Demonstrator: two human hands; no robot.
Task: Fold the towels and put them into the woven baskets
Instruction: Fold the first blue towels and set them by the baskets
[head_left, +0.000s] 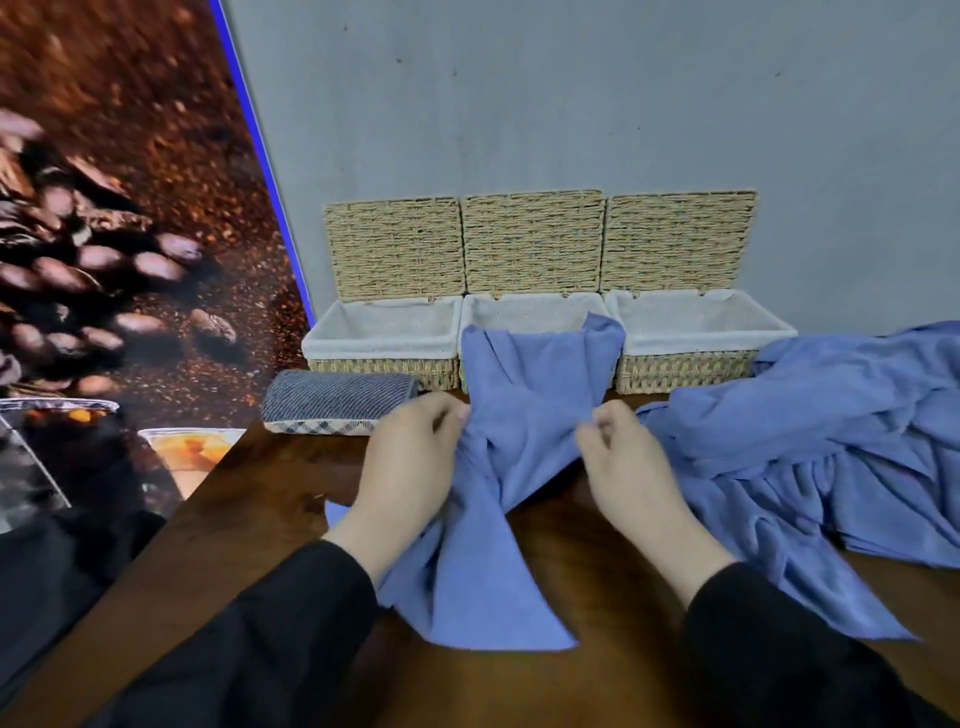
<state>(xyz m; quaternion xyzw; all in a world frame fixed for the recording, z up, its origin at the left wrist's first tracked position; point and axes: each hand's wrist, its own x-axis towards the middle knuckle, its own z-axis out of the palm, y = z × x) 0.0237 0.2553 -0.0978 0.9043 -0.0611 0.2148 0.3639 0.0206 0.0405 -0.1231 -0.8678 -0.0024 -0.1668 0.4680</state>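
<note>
A blue towel (524, 415) is bunched at its middle between my two hands. My left hand (410, 467) grips its left side and my right hand (628, 467) pinches its right side. Its far end lies over the front rim of the middle woven basket (530, 306), and its near end spreads on the dark wooden table (260, 499). The left basket (382, 338) and the right basket (696, 332) stand open with white liners, lids leaning on the wall. A heap of more blue towels (831, 436) lies on the right.
A folded grey striped towel (337, 400) lies in front of the left basket. The grey wall stands right behind the baskets. A coffee-bean poster (114, 234) fills the left side. The table's left edge runs diagonally.
</note>
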